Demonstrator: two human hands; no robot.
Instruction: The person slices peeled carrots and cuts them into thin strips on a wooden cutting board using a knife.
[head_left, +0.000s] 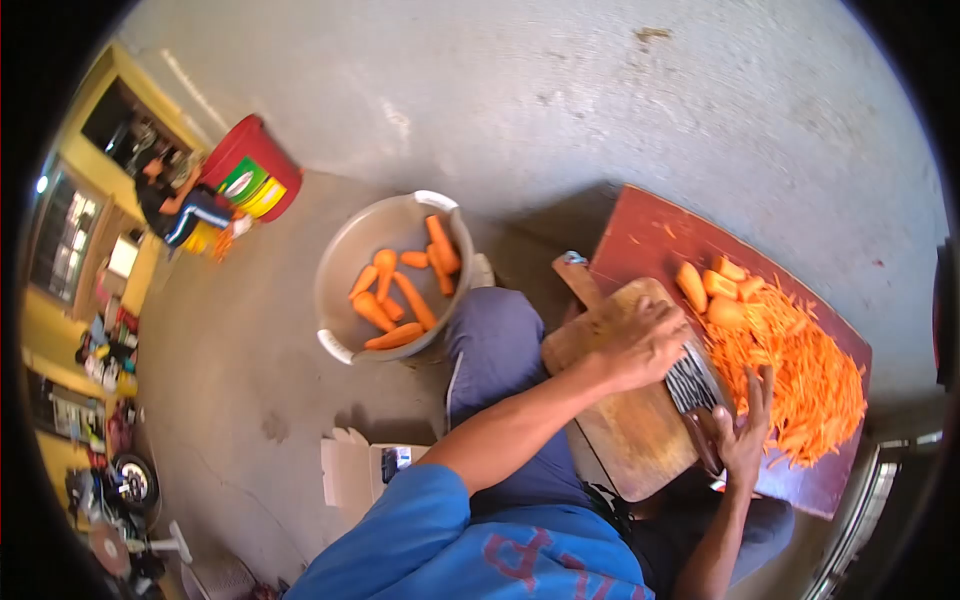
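Observation:
My left hand (650, 345) lies over the wooden board (630, 440), its fingers curled together at the upper end of a dark slotted tool (690, 378); whatever they hold is hidden. My right hand (745, 430) is at the tool's lower end, by a dark brown handle (703, 440), with its fingers spread and pointing up. Right of the tool, a large heap of shredded carrot (810, 380) covers part of a red board (650, 235). Several peeled carrot pieces (722, 288) sit at the heap's upper left.
A grey tub (335, 270) with several peeled carrots (385, 270) stands left of my knee. An open cardboard box (345, 470) is on the floor. Farther off, a seated person (165, 195) is beside a red bin (250, 165). A wall runs behind the red board.

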